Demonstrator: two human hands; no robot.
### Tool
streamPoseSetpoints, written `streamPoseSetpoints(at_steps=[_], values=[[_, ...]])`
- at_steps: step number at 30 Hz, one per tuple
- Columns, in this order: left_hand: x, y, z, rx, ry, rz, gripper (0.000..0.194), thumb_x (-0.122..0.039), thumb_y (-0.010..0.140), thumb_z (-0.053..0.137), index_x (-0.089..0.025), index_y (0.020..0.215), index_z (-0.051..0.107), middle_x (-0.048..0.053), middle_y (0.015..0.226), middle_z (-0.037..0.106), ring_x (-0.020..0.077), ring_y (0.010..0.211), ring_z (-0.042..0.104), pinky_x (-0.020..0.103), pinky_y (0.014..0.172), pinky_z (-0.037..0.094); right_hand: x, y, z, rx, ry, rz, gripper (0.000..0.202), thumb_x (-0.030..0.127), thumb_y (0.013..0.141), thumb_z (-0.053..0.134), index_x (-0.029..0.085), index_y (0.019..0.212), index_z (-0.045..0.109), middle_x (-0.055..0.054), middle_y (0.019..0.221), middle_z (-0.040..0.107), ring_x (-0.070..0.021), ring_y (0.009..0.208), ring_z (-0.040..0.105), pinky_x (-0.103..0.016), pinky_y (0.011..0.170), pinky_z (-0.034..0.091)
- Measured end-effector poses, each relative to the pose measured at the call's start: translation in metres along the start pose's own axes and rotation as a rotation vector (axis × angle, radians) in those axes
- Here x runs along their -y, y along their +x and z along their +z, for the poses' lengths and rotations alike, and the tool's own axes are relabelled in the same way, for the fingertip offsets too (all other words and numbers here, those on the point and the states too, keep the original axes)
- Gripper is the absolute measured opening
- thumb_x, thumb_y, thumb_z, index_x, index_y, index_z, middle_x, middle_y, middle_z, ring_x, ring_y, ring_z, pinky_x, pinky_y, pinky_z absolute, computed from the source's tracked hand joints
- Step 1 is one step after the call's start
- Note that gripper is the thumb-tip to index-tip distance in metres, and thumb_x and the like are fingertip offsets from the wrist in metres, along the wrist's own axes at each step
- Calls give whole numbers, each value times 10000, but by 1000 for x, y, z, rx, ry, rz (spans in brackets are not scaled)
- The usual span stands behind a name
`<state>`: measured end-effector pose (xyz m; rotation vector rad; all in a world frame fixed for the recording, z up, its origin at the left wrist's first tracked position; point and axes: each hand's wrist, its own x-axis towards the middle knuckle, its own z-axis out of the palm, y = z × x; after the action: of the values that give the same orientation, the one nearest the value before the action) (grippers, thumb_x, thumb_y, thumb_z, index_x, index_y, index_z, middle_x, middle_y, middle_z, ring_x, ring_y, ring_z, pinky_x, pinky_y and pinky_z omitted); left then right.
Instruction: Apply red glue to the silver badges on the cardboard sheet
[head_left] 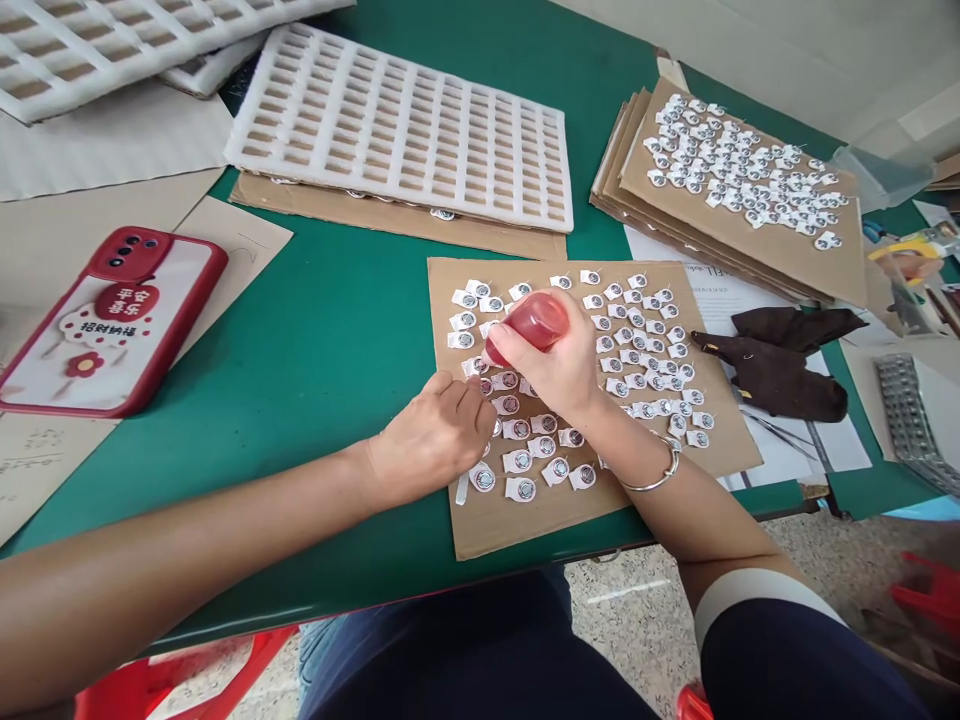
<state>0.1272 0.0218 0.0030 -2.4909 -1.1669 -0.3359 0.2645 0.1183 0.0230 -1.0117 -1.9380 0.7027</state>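
My right hand (562, 370) is wrapped round a red translucent squeeze bottle (538, 318), tilted with its narrow end down to the left. That end comes close to a small white tab with a round metallic centre (474, 367); whether they touch I cannot tell. Just below it, my left hand (439, 430) is closed with curled fingers, and whatever they pinch is hidden. Both hands are over a brown cardboard sheet (442, 530) on the green table (345, 350). Many similar white tabs with round metallic centres (520, 489) lie across the sheet, some covered by my hands.
White foam grids (405, 130) lie behind, on cardboard. A red-cased phone (112, 320) rests at left. Stacked cardboard sheets (637, 150) carrying more tabs stand at back right. Dark cloth (787, 370) and tweezers (780, 430) lie on papers at right.
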Motion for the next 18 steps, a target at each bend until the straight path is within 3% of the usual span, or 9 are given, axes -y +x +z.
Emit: streamPoseSetpoints(at_steps=[18], values=[[1,0,0,6,-44,-19,222,-7,818,387,-110,699,543,86,665,582,178,605,524,322,575,401,-1,0,0,5,14,-2,267,418,694,690,233,800,530,-8,786,614,-167,742,591,-366,722,526]])
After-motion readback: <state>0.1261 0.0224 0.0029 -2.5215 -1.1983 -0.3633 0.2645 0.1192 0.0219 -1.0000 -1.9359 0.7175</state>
